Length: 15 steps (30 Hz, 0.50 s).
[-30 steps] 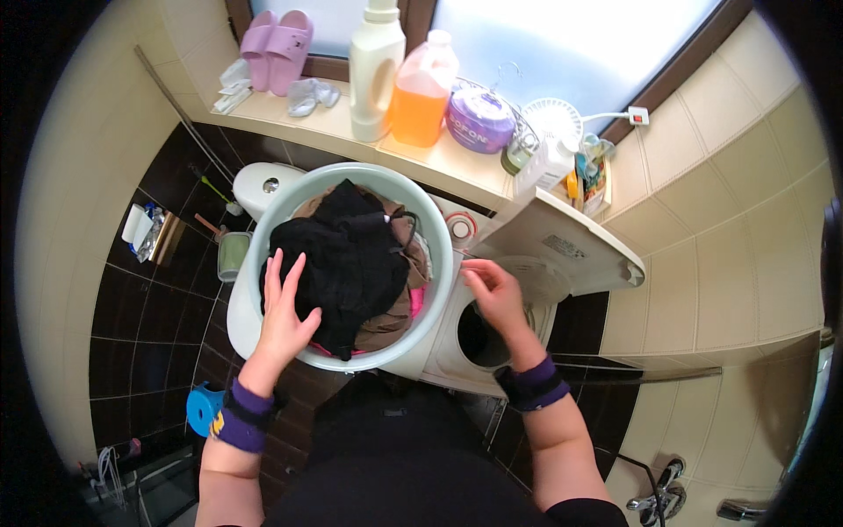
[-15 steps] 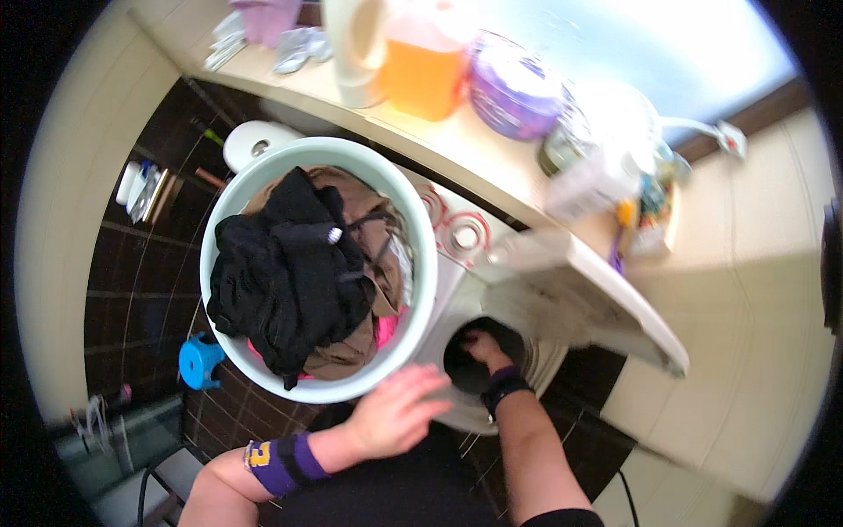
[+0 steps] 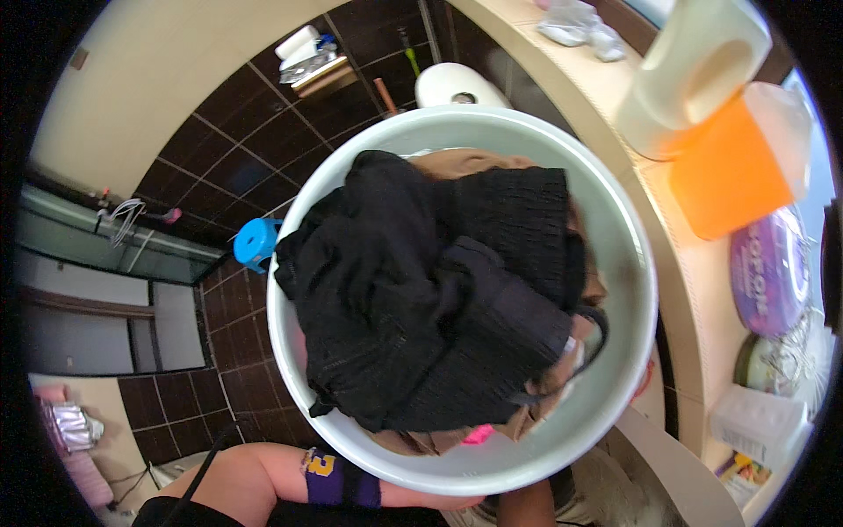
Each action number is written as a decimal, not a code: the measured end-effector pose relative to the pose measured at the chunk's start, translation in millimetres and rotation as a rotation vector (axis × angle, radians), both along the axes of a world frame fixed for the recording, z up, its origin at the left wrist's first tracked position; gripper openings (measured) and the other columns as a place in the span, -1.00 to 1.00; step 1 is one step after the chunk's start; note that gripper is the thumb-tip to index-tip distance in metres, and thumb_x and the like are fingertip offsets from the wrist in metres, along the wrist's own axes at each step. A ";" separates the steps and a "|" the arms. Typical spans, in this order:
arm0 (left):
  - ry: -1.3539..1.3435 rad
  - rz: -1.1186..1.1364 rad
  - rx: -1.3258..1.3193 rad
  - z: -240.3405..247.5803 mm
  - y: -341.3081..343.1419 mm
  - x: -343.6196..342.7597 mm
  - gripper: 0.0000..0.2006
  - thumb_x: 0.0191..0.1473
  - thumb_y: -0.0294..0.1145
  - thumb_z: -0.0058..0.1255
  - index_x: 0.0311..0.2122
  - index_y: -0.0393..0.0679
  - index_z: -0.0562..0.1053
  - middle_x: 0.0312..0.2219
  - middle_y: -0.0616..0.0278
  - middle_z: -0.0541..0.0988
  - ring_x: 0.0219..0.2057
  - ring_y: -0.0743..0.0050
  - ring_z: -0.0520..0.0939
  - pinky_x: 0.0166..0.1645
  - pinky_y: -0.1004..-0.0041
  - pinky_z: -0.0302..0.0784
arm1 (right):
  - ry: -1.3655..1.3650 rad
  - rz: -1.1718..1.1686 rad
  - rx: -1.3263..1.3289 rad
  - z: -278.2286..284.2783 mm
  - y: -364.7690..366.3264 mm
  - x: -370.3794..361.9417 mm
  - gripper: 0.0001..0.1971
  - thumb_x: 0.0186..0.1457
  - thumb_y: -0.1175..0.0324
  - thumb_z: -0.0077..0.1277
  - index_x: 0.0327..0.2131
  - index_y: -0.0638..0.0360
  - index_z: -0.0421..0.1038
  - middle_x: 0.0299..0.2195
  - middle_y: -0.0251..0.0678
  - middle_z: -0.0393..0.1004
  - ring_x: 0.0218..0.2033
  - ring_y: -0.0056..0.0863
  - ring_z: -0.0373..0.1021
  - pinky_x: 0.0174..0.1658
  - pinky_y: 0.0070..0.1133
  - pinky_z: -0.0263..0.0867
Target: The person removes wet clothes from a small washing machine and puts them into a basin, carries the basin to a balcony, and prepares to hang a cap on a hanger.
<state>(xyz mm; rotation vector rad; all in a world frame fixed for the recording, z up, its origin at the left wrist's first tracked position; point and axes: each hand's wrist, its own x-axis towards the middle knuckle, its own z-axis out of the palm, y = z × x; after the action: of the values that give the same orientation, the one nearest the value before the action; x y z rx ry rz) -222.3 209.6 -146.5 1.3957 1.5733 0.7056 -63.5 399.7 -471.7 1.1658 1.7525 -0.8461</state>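
Left hand (image 3: pixel 450 502) moved to near edge of basin (image 3: pixel 628 255), grip unclear; right hand hidden; clothes (image 3: pixel 413 281) soft, likely heavy; hold rim.

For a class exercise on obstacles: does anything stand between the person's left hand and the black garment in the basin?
Yes: the near wall of the pale basin. The left hand, partly hidden, shows outside it; the black garment lies inside. Nothing visible covers the garment from above. The right hand is out of sight.
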 end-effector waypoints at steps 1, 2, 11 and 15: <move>-0.002 0.033 0.004 1.0 -0.2 -1.3 -0.71 0.03 -0.43 -0.01 -0.08 -0.11 0.42 -0.05 0.03 0.43 -0.02 0.01 0.46 0.05 0.23 0.39 | -0.020 0.020 0.014 -4.0 2.9 -1.0 -0.42 0.04 0.13 0.06 0.11 0.20 0.29 0.14 -0.05 0.27 0.18 -0.13 0.18 0.21 -0.42 0.11; 0.000 0.062 0.003 3.0 -3.4 -3.7 -0.71 0.03 -0.44 -0.01 -0.08 -0.10 0.42 -0.07 0.04 0.43 -0.03 0.01 0.46 0.04 0.24 0.39 | -0.034 0.042 0.017 -9.2 3.7 -4.4 -0.42 0.04 0.13 0.05 0.11 0.21 0.29 0.14 -0.04 0.27 0.18 -0.13 0.18 0.21 -0.42 0.11; -0.029 0.069 0.032 -2.9 2.0 -3.5 -0.74 0.02 -0.45 -0.02 -0.13 -0.07 0.44 -0.17 0.07 0.46 -0.13 0.04 0.49 -0.04 0.26 0.43 | -0.049 0.025 0.021 -11.9 3.1 -3.2 -0.41 0.05 0.13 0.03 0.12 0.23 0.27 0.15 -0.02 0.25 0.19 -0.13 0.17 0.21 -0.41 0.11; -0.029 0.079 0.070 -6.7 2.7 -0.4 -0.75 0.01 -0.45 -0.02 -0.14 -0.06 0.44 -0.22 0.08 0.48 -0.17 0.06 0.51 -0.08 0.26 0.44 | 0.033 0.022 -0.005 14.0 -2.1 -5.1 -0.40 0.05 0.13 0.02 0.12 0.24 0.26 0.15 -0.01 0.24 0.19 -0.13 0.17 0.21 -0.41 0.11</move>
<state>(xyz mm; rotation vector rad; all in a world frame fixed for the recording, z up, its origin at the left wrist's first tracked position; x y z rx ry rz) -222.8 212.4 -153.2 1.3739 1.6016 0.8322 -68.6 397.6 -457.7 1.1333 1.7855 -0.8605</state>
